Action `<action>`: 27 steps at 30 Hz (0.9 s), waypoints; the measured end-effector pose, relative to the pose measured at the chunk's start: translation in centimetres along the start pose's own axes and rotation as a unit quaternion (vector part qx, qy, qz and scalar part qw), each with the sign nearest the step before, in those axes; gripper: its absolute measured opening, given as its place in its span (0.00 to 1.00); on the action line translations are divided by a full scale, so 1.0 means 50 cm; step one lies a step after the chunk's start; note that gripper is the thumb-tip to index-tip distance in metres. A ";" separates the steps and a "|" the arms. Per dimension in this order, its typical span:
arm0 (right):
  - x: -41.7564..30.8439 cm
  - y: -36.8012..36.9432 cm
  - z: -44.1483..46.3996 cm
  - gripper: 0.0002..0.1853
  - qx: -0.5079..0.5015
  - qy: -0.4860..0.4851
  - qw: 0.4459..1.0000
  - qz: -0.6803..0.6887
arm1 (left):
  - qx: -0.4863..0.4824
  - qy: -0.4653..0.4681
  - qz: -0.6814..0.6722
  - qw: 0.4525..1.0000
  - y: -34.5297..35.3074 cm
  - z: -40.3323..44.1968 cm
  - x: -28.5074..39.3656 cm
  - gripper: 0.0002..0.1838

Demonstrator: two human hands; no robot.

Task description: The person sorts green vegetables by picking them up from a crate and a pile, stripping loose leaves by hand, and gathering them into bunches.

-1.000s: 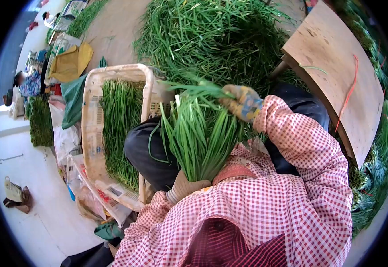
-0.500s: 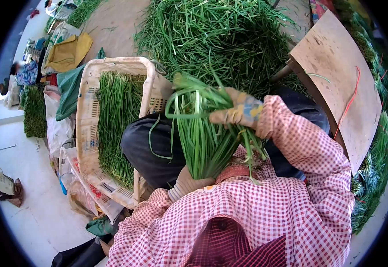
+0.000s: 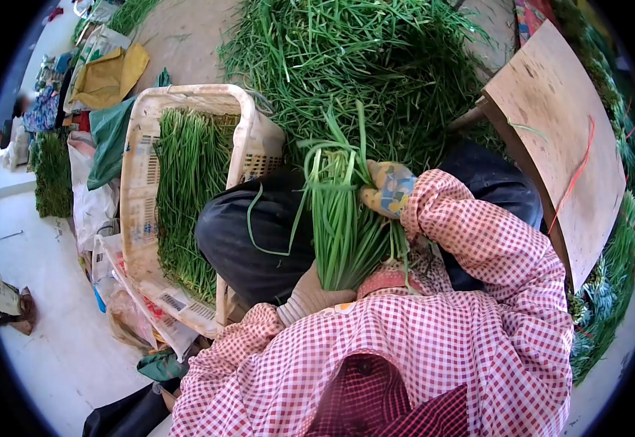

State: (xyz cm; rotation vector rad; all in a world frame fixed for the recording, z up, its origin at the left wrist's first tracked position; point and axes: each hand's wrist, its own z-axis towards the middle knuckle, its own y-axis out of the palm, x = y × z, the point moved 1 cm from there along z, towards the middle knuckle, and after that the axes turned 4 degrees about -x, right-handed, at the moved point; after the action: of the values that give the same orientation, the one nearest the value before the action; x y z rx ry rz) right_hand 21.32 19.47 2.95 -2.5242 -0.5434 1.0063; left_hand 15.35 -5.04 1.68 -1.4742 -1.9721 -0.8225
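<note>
A bunch of long green chives stands upright in front of my chest. My left hand, in a pale knit glove, is closed round its lower end. My right hand, in a worn glove with blue and yellow patches, is closed on the bunch's upper right side; its fingertips are partly hidden by the leaves. A few leaves bend over across the top, and one long loose blade curls over my left knee. Some wilted strands hang below my right hand.
A plastic crate with neatly laid chives stands to the left. Ahead lies a big heap of loose chives. On the right is a tilted board with a red string, and more greens beyond it. Bags lie left of the crate.
My right hand has shifted slightly down along the bunch. The leaves at the top, blurred and swept to the left before, now stand more upright and gathered. My left hand keeps its hold.
</note>
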 end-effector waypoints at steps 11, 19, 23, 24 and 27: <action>0.081 -0.081 0.123 0.17 0.094 0.012 0.995 -0.018 | -0.024 0.002 0.037 0.999 -0.006 0.014 -0.050 0.47; 0.081 -0.221 0.174 0.25 -0.051 0.111 0.992 0.038 | -0.056 0.038 0.144 0.987 0.005 0.022 -0.066 0.50; 0.070 -0.127 0.193 0.28 -0.299 0.058 0.881 0.362 | -0.092 -0.011 0.158 0.983 0.007 0.026 -0.048 0.52; 0.057 -0.111 0.199 0.27 -0.338 -0.011 0.868 0.363 | -0.095 -0.006 0.156 0.983 0.009 0.026 -0.051 0.52; 0.095 -0.029 0.274 0.21 -0.522 0.024 0.759 0.388 | -0.102 0.003 0.152 0.983 0.013 0.030 -0.054 0.52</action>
State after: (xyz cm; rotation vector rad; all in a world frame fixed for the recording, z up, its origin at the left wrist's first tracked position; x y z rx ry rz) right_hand 14.50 25.60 -8.36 -3.9713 0.0883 1.0193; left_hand 16.58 -5.49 -1.18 -1.8314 -1.6391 -0.9107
